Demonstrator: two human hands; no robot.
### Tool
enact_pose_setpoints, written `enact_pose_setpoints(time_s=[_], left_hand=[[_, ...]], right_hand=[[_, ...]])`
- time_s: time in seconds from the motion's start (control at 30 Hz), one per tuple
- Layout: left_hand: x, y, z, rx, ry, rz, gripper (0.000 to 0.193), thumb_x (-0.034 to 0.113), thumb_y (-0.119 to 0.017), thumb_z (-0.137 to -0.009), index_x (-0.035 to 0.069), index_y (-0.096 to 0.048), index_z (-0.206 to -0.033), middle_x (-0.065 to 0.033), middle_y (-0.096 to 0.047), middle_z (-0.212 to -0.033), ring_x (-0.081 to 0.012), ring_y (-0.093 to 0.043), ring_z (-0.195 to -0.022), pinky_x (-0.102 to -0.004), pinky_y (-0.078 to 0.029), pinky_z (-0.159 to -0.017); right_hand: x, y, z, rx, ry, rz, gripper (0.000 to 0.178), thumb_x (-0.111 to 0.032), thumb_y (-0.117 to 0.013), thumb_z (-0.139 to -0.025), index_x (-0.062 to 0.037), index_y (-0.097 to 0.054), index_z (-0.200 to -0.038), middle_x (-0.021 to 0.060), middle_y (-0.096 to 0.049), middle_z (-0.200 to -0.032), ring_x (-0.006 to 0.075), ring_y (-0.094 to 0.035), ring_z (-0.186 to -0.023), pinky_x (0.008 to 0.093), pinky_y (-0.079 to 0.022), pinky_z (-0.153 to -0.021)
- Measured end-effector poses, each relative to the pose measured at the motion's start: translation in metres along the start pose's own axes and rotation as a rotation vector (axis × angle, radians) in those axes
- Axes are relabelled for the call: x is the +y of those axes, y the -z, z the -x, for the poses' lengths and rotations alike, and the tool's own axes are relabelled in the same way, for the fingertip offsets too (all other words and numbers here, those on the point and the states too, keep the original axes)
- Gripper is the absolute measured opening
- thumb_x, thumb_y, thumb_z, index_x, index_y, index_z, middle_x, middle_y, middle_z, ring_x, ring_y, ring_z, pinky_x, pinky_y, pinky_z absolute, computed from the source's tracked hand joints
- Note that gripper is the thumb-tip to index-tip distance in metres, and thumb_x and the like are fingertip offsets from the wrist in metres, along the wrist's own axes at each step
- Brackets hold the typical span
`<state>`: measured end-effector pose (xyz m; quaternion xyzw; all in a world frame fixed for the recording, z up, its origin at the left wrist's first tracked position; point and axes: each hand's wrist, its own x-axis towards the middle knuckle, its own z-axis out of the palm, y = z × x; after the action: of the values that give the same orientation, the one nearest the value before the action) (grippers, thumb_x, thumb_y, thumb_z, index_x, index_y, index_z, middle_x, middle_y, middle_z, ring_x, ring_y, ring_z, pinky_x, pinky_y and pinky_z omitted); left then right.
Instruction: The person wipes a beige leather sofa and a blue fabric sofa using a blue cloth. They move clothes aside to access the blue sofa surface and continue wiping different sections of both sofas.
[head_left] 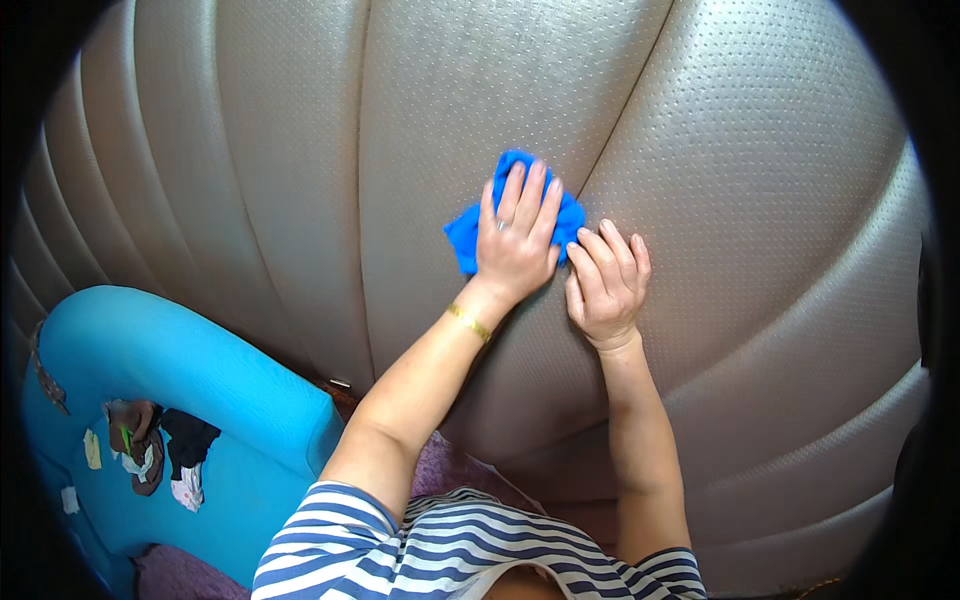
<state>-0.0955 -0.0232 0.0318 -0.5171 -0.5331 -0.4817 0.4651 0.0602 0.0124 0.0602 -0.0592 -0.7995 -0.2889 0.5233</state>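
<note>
Cloth (463,237) sits near the frame's centre, against the panel (480,80) under the left hand (520,245), which lies palm down, fingers slightly spread. To wipe well, I judge, I'd press evenly and follow the seams (359,190). The left forearm (425,370) slants in from lower left; the right one (640,420) rises nearly upright from lower right. The right hand (608,290) bends its fingers by the cloth's edge; whether they pinch it, I cannot tell.

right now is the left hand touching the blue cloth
Touching: the head view shows the left hand laid flat on the blue cloth, which shows around its fingers.
</note>
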Motion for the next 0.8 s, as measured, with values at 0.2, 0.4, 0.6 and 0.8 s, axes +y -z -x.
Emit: enact_pose_setpoints(time_s=[0.2,0.4,0.6,0.8], left_hand=[[-0.009,-0.002,0.079,-0.12,-0.006,-0.044,0.066,0.022,-0.057,-0.083,0.002,-0.046,-0.145,-0.0232,-0.032,-0.157,-0.0411,-0.025,-0.147,-0.0632,-0.015,-0.115],[-0.003,0.004,-0.022,-0.07,-0.04,-0.033,0.068,0.023,-0.059,-0.08,0.004,-0.047,-0.144,-0.0206,-0.035,-0.156,-0.0398,-0.027,-0.146,-0.0628,-0.013,-0.116],[-0.019,0.0,-0.041,0.069,0.049,-0.037,0.073,0.031,-0.061,-0.08,0.008,-0.045,-0.148,-0.0184,-0.031,-0.159,-0.0381,-0.026,-0.148,-0.0586,-0.008,-0.118],[-0.022,0.007,0.056,-0.072,0.2,-0.004,0.077,0.016,-0.055,-0.08,-0.002,-0.03,-0.151,-0.0308,-0.02,-0.158,-0.0498,-0.014,-0.148,-0.0668,-0.008,-0.114]], right_hand=[[0.002,-0.004,0.005,0.055,0.029,-0.009,0.024,-0.01,-0.066,-0.078,-0.012,-0.071,-0.102,0.0016,-0.068,-0.112,0.0219,-0.06,-0.116,0.0446,-0.035,-0.112],[0.004,-0.001,0.007,0.115,0.01,-0.05,0.028,-0.006,-0.065,-0.077,-0.0095,-0.069,-0.104,0.0046,-0.068,-0.11,0.0248,-0.062,-0.111,0.0441,-0.043,-0.105],[0.004,-0.006,0.007,0.139,0.004,-0.019,0.028,-0.004,-0.064,-0.075,-0.0095,-0.07,-0.102,0.0047,-0.068,-0.107,0.0242,-0.062,-0.109,0.0436,-0.044,-0.104],[-0.002,-0.006,0.002,0.108,-0.014,0.029,0.027,-0.005,-0.064,-0.074,-0.0108,-0.07,-0.1,0.0026,-0.069,-0.106,0.0222,-0.062,-0.11,0.042,-0.041,-0.106]])
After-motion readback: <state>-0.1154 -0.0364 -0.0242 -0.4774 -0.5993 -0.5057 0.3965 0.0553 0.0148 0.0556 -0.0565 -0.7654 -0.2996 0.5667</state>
